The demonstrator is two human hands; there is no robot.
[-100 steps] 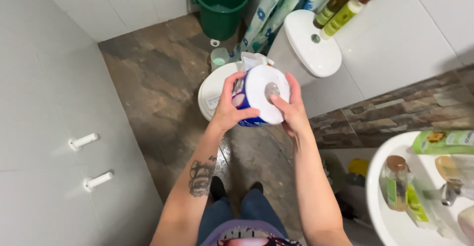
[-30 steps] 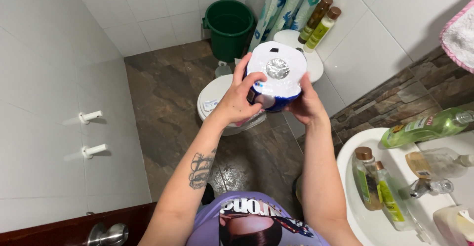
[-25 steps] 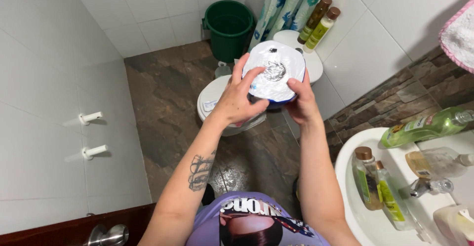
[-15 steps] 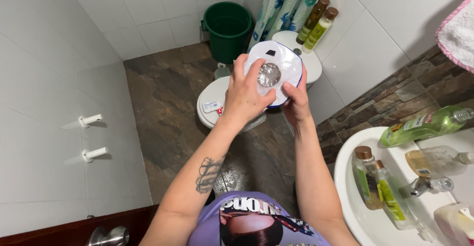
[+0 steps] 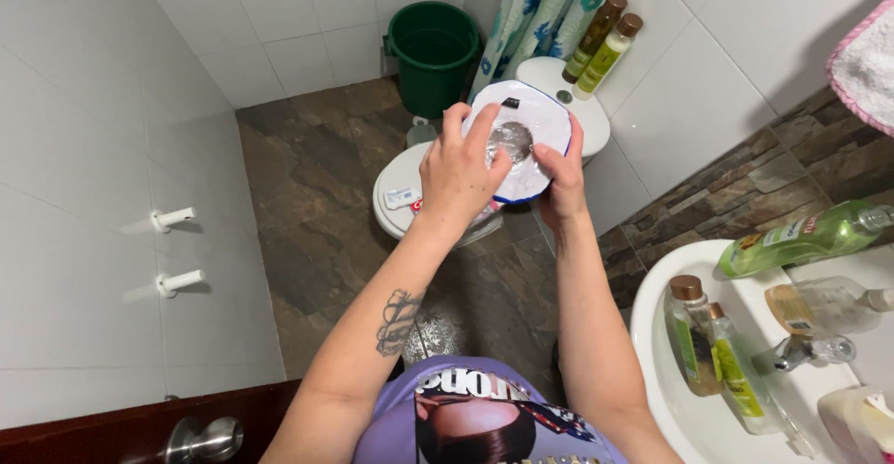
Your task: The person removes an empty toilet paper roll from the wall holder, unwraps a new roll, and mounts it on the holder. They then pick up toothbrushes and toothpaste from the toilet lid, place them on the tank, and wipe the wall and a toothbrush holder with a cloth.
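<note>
1. Head view: both hands hold a round white container above the toilet.
2. Left hand fingers picking at its foil seal; right hand closed around the rim.
3. Judged: seal-peeling step; a firm pinch comes next.

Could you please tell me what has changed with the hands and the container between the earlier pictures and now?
The white container was turned from its side so its foil-sealed top faces the camera, and lifted higher over the toilet. The left hand moved from its side onto the top, fingertips at the foil seal. The right hand still holds it from the right. Green bucket and bottles stayed put.
</note>
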